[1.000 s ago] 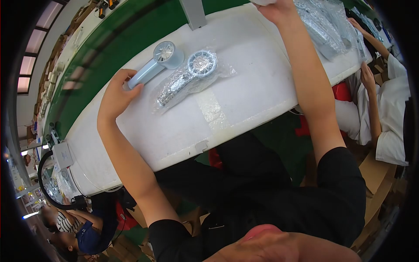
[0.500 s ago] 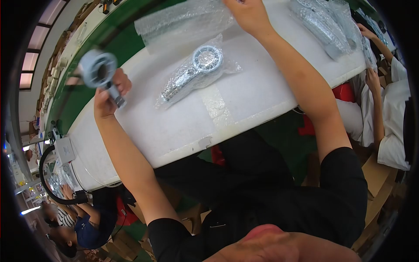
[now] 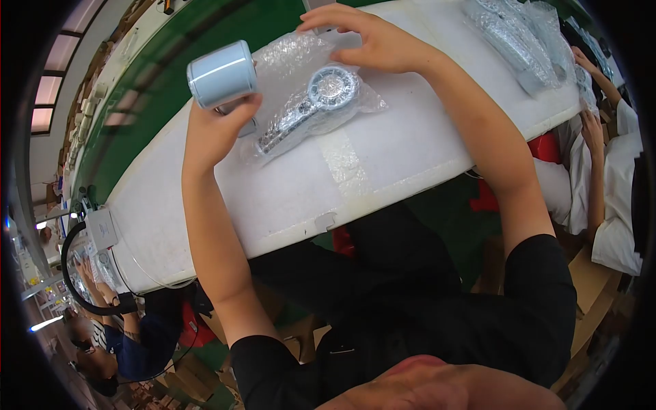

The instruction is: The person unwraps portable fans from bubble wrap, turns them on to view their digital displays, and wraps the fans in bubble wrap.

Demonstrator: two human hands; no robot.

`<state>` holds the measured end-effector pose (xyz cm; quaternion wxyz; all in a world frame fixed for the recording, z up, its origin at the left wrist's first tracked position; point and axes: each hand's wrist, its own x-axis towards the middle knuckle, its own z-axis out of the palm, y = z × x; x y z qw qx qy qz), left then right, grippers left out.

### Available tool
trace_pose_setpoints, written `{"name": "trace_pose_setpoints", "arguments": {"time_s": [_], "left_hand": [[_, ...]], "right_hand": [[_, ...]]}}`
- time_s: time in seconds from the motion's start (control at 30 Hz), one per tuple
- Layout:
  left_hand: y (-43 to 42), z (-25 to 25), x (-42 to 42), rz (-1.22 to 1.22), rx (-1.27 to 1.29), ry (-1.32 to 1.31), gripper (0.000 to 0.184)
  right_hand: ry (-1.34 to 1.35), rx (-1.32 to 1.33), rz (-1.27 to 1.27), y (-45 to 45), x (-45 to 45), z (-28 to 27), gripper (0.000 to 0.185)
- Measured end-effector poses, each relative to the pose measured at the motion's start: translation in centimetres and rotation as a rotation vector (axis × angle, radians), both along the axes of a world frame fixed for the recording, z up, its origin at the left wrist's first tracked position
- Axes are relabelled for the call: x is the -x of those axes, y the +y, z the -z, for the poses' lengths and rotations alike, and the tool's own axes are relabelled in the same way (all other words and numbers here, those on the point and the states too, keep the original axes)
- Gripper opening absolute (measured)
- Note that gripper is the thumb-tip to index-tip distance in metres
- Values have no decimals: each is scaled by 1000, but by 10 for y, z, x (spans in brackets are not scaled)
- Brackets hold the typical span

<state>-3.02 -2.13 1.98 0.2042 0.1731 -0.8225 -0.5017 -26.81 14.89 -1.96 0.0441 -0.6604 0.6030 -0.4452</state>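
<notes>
My left hand [image 3: 217, 133] is closed around the handle of a light blue hair dryer [image 3: 222, 74], which has a drum-shaped head and is held above the table's far edge. Most of the handle is hidden by the hand. My right hand [image 3: 376, 42] is open, thumb apart from the fingers, over the upper edge of a clear bubble wrap sheet [image 3: 290, 49]. Whether its fingertips touch the wrap, I cannot tell. Just below lies a second light blue dryer [image 3: 333, 87] inside clear bubble wrap, its round grille towards the right and its handle pointing lower left.
The white table [image 3: 273, 212] curves across the view, with a strip of clear tape [image 3: 345, 164] on it. More bubble-wrapped items [image 3: 509, 44] lie at its right end, near a co-worker's hands. A white box [image 3: 102, 229] and black hose [image 3: 66, 273] are at the left.
My left hand has brought the hair dryer rightward and turned it, so its head's side shows. My right hand has moved down and left, fingers spreading. The loose bubble wrap has shifted.
</notes>
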Motion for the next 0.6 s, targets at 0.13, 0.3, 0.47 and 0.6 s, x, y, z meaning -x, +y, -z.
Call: {"name": "trace_pose_setpoints", "arguments": {"time_s": [0.13, 0.3, 0.47, 0.6], "left_hand": [[3, -4, 1, 184, 9, -78, 30], [4, -11, 0, 160, -198, -120, 34], [-3, -6, 6, -20, -306, 150, 33], [-2, 5, 13, 105, -704, 485, 36]], "right_hand": [[163, -39, 143, 10, -11, -1, 17], [127, -240, 102, 15, -11, -16, 18], [504, -79, 109, 3, 17, -9, 46], [368, 54, 95, 0, 18, -8, 55]]}}
